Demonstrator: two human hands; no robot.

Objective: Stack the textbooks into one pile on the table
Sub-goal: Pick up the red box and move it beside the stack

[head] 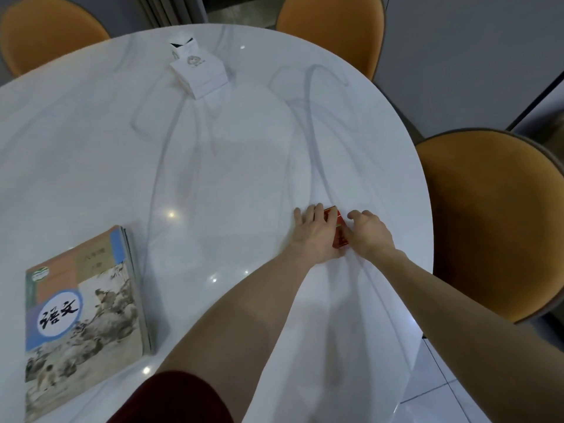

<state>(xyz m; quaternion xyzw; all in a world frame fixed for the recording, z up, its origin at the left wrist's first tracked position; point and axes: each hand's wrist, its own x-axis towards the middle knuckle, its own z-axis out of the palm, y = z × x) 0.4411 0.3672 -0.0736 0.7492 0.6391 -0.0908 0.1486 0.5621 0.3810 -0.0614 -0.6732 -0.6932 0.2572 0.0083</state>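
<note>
The textbooks (85, 319) lie as a short pile with a painted landscape cover on top, flat on the white marble table (213, 178), far to the left of both hands and nearer the person's body than the hands are. Both bare arms reach forward to the table's right side, where a small red book (338, 228) lies flat between the hands; only a strip of its red cover shows, so its title and thickness cannot be read. The left hand (314, 233) lies palm down with its fingers (311, 210) loosely spread, covering the book's left part and touching the tabletop beyond it. The right hand (369, 232) curls at the book's right edge, fingers bent, seemingly touching it; whether it has a real hold cannot be told. The book looks not yet lifted. To do this step well, the person would likely slide fingertips under the right edge while the left hand steadies the cover, since the glossy surface may let the book skate away. Once it is raised, a grasp with both hands would keep it level for the long carry leftward, and setting it squarely on the larger pile would keep it from sliding off. Well beyond the hands stands a white paper box (200, 73), and orange chairs (494, 221) ring the table.
</note>
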